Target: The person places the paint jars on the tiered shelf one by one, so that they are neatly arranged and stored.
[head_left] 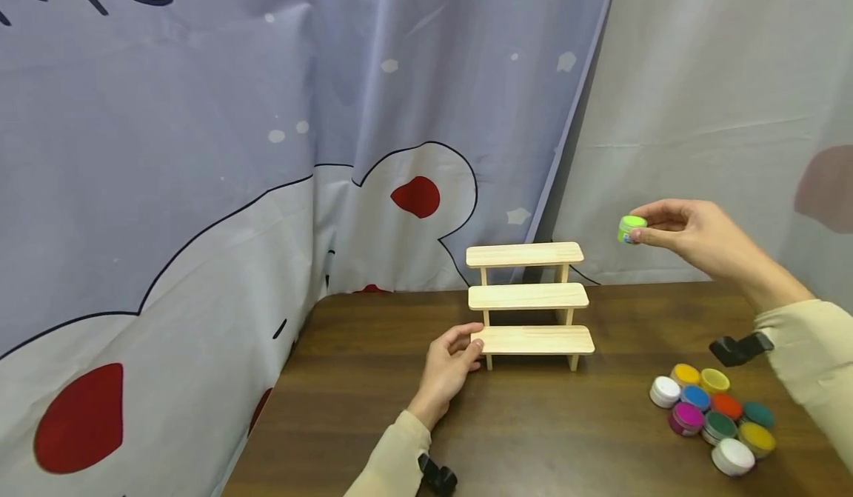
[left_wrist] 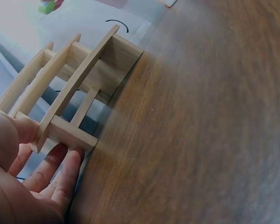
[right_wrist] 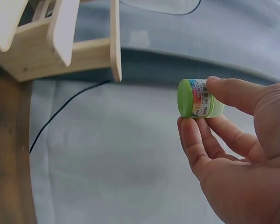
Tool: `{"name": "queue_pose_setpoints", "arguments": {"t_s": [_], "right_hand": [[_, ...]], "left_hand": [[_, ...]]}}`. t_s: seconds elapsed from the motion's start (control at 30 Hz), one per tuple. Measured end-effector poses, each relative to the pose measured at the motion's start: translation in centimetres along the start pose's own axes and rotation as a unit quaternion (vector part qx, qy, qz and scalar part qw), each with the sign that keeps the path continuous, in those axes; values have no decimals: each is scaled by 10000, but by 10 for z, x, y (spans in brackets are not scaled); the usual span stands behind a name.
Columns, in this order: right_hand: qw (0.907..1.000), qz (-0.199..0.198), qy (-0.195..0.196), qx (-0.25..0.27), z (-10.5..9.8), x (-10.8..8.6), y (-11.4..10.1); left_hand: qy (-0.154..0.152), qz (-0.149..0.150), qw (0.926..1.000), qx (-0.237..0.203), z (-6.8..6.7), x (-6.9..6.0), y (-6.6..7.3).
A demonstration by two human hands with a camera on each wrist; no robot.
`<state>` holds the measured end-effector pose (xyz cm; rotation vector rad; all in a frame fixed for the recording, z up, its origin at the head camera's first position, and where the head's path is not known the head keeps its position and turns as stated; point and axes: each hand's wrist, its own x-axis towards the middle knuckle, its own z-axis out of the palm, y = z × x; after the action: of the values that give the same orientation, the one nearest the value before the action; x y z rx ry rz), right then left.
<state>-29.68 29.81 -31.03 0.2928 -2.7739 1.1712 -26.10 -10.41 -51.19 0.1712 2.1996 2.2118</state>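
Note:
A small three-step wooden display stand (head_left: 531, 340) sits near the back of the brown table, its steps bare. My left hand (head_left: 445, 367) holds the left end of its lowest step. In the left wrist view, the thumb lies at the step's end and the fingers (left_wrist: 71, 175) touch the side support below. To the right of the stand, raised above table height, my right hand (head_left: 706, 238) pinches a small lime-green paint jar (head_left: 629, 230) between thumb and fingers. The right wrist view shows the jar (right_wrist: 200, 99) tipped sideways, with a printed label round it.
Several small paint jars (head_left: 718, 412) in white, yellow, blue, red, purple and green cluster at the table's right, below the right forearm. Printed curtains (head_left: 413, 112) hang behind the brown table (head_left: 373, 378). A thin black cable (right_wrist: 65, 105) runs behind the stand.

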Motion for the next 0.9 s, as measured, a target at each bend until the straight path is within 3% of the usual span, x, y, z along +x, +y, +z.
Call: {"name": "queue_pose_setpoints", "arguments": {"t_s": [0.13, 0.43, 0.9], "right_hand": [[9993, -103, 57, 351, 11, 14, -14], [9980, -229, -6, 594, 37, 38, -42], [9919, -389, -333, 1164, 84, 59, -82]], "left_hand": [[15, -7, 10000, 6, -3, 0, -1], [14, 77, 10000, -11, -2, 0, 0], [106, 65, 9999, -6, 1, 0, -2]]}}
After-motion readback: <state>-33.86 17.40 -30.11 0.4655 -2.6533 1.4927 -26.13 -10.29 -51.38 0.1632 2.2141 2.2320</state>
